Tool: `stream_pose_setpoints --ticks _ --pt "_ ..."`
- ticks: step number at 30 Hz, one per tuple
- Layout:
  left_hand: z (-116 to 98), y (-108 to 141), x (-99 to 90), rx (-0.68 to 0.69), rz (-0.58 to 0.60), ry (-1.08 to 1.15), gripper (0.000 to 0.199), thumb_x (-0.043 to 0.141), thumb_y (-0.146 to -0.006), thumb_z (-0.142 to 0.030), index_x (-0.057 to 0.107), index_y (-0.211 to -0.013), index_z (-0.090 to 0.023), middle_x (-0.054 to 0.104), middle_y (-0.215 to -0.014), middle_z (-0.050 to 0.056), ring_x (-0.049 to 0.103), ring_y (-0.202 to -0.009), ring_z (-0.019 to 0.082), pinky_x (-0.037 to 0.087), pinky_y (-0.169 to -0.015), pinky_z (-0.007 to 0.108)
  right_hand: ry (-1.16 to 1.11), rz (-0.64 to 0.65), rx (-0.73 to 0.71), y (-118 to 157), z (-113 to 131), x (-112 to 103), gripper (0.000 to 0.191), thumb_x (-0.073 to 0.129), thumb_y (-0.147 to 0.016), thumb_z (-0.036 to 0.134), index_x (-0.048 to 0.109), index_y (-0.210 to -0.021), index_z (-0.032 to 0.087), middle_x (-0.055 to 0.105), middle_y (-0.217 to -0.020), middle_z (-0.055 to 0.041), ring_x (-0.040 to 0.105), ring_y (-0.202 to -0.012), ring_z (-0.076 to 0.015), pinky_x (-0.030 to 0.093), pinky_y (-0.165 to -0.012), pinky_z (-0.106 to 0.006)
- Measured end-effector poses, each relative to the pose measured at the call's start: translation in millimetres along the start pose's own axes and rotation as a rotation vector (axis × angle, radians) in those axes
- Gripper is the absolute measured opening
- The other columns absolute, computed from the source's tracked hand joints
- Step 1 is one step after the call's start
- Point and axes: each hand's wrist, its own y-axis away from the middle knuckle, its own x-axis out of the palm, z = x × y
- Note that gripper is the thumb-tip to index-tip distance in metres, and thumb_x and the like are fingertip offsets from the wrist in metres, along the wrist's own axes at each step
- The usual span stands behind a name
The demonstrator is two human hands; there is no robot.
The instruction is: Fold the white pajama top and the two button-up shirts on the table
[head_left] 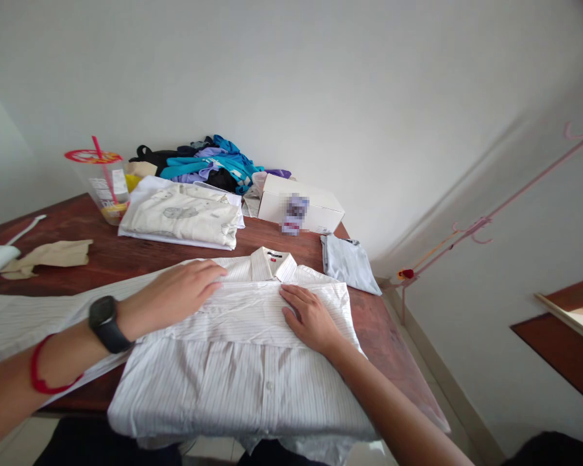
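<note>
A white striped button-up shirt [243, 375] lies front up on the dark wooden table, its collar pointing away from me. One sleeve is laid across the chest, while the other stretches out to the left. My left hand [189, 291] rests on the shirt near its left shoulder, fingers extended. On the folded sleeve, right of the collar's centre line, my right hand [311, 314] lies flat with its fingers stretched out. Neither hand grips the cloth. The shirt's lower end hangs over the table's near edge.
Folded white clothes [179, 217] sit behind the shirt, beside a plastic cup [104, 188] with a red straw. A pile of blue and dark clothes [214, 162] and a white box [315, 204] stand by the wall. A folded grey garment [350, 262] lies right; a pink rack [471, 226] stands beyond.
</note>
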Motion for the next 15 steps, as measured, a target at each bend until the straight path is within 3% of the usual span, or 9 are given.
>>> stream_pose_setpoints --ticks 3,6,10,15 --pt "-48 -15 18.8 0.215 0.137 0.213 0.040 0.048 -0.101 -0.028 0.056 -0.140 -0.024 0.063 -0.140 0.004 0.060 -0.127 0.021 0.043 -0.111 0.034 0.005 0.001 -0.012 0 1 0 0.044 0.050 -0.100 0.029 0.058 -0.143 0.021 0.057 -0.148 -0.0072 0.049 -0.139 -0.0246 0.041 -0.116 -0.046" --pt "-72 -29 44.4 0.299 0.178 0.248 0.057 0.062 -0.093 -0.022 0.048 -0.149 -0.020 0.055 -0.150 0.008 0.054 -0.136 0.022 0.042 -0.115 0.035 -0.007 -0.003 -0.020 -1 1 0 0.044 0.050 -0.100 0.028 0.057 -0.143 0.020 0.058 -0.147 -0.0076 0.049 -0.139 -0.0248 0.042 -0.115 -0.046" --pt "-68 -37 72.6 0.265 0.102 0.208 0.054 0.060 -0.097 -0.030 0.049 -0.148 -0.016 0.047 -0.156 0.013 0.042 -0.146 0.025 0.036 -0.121 0.041 -0.058 -0.038 -0.001 -1 -1 1 0.044 0.052 -0.098 0.024 0.059 -0.141 0.020 0.061 -0.144 -0.0086 0.053 -0.136 -0.0243 0.043 -0.115 -0.047" --pt "-55 -29 85.6 0.261 0.082 0.119 0.060 0.051 -0.101 -0.043 0.038 -0.155 -0.020 0.032 -0.164 0.011 0.031 -0.151 0.029 0.027 -0.123 0.054 -0.103 -0.100 0.045 -2 -4 5 0.041 0.050 -0.096 0.019 0.064 -0.135 0.021 0.064 -0.139 -0.0090 0.058 -0.132 -0.0226 0.046 -0.114 -0.043"
